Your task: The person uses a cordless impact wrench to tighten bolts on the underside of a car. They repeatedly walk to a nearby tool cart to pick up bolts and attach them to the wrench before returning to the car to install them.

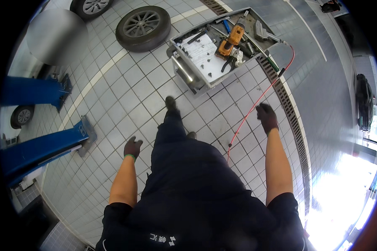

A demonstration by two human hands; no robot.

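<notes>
My left hand (132,148), in a dark glove, hangs empty and open beside my leg. My right hand (267,117), also gloved, is open with loosely bent fingers, near a red air hose (244,119) on the tiled floor. Ahead of me a grey wheeled tool cart (190,88) bears an orange cordless power tool (235,37), a white paper sheet (203,53) with small dark parts, black pliers (227,64), a blue-handled tool (226,25) and a silver air tool (262,33) joined to the hose.
A loose wheel (143,28) lies beyond the cart, left. Two blue lift arms (46,146) reach in from the left, near a car wheel (23,116). A drain grate (293,117) crosses the tiles (205,113) on my right; a dark car (364,102) is farther off.
</notes>
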